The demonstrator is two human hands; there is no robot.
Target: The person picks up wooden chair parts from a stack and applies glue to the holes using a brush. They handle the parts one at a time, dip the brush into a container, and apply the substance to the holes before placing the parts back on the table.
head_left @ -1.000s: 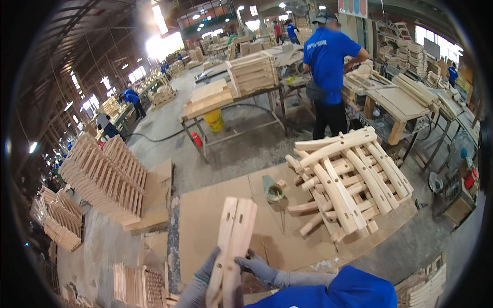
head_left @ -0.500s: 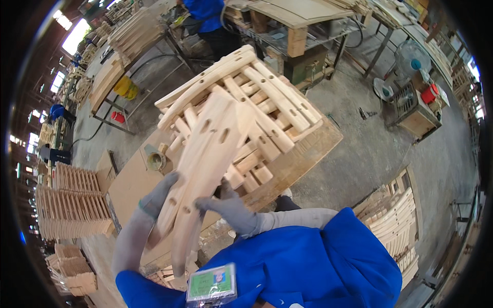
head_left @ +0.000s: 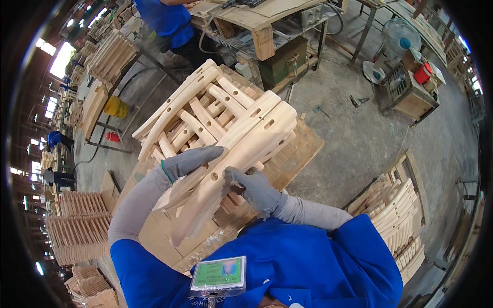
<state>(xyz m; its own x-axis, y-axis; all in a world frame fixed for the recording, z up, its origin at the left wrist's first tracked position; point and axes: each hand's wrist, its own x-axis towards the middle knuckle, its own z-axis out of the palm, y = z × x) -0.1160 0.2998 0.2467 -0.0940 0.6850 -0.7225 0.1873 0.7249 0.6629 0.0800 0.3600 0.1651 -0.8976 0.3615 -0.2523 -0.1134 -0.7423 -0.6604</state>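
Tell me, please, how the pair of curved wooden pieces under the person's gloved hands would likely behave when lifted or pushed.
The pair of curved wooden pieces should stay stiff, being thick, solid-looking wood. They may slide apart, since a seam shows between them and no fastening is visible. Rolling seems unlikely, given their broad faces and bowed shape.

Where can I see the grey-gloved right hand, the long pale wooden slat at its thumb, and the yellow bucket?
Grey-gloved right hand (head_left: 258, 192): head view, back of the hand.
Long pale wooden slat (head_left: 242, 150): head view, broad face between hole and slot.
Yellow bucket (head_left: 115, 108): head view, its side wall.
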